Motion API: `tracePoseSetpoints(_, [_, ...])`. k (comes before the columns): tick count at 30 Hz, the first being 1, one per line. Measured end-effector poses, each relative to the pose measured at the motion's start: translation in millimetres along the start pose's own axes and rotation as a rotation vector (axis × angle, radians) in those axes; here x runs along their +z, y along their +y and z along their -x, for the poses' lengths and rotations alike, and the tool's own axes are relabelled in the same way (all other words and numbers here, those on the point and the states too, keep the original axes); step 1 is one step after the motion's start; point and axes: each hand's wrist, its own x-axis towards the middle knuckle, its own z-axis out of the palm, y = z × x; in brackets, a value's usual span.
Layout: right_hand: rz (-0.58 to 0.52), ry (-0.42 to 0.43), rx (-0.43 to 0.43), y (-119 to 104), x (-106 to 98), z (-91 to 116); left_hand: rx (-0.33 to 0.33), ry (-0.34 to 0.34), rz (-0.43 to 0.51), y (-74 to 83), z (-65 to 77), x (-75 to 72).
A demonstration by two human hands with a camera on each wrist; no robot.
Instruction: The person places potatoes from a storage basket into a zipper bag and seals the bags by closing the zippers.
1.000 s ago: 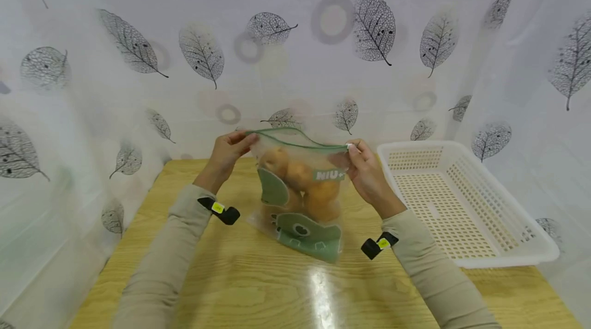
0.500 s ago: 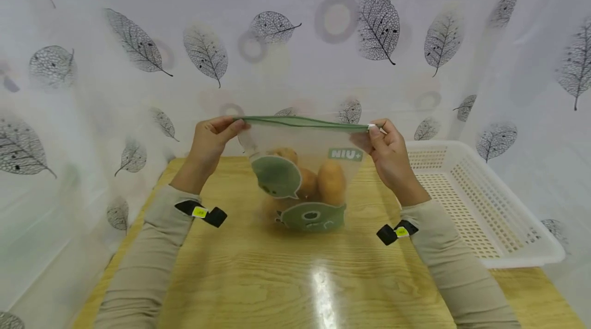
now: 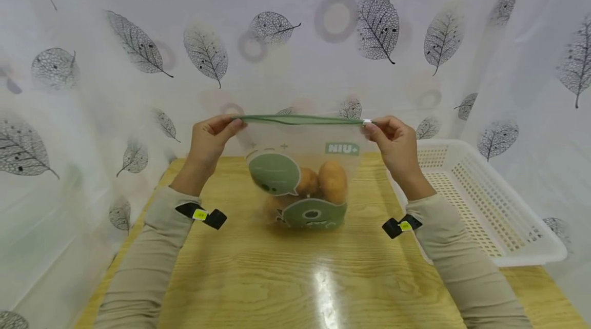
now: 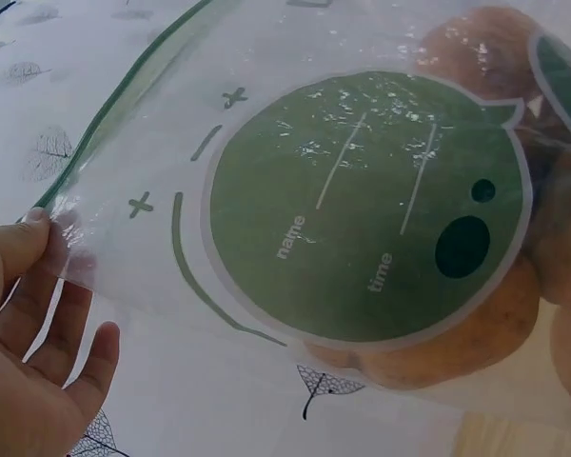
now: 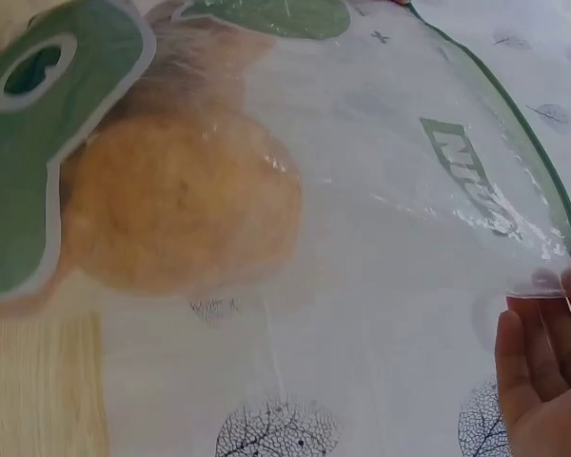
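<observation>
A clear zip bag point(image 3: 295, 139) with green printed shapes hangs upright between the hands, its bottom low over the table. Several potatoes point(image 3: 332, 181) lie in its lower half, partly hidden by the print. The left hand point(image 3: 205, 144) pinches the bag's left top corner between thumb and fingers; in the left wrist view, its other fingers spread behind the film. At the opposite top corner, the right hand point(image 3: 399, 149) pinches the edge by a small white slider point(image 3: 367, 121). The green zip strip point(image 3: 295, 120) runs nearly straight between them, with a narrow gap showing along it.
On the right of the wooden table point(image 3: 258, 277) stands a white plastic basket point(image 3: 537, 249) with a perforated floor, partly behind the right forearm. A pale curtain point(image 3: 295, 62) with leaf prints hangs behind the table and along both sides.
Both hands have risen and moved apart, pulling the bag's mouth from a wide sag to nearly straight. The potatoes sit lower in the bag. Lately the slider has shifted slightly left.
</observation>
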Motion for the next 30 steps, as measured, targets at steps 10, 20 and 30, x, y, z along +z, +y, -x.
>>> tracePoseSetpoints(10, [0.075,-0.016,-0.026,0,-5,-3,0.013,-0.031,-0.051,-10.2,1.0,-1.3])
tracePoseSetpoints(20, [0.041,0.003,-0.145,8,-7,1,0.075,-0.040,-0.070,-17.4,1.6,-6.2])
tracePoseSetpoints(30, [0.071,-0.032,-0.284,1,-7,13,0.199,-0.010,-0.126,-26.1,4.5,-9.6])
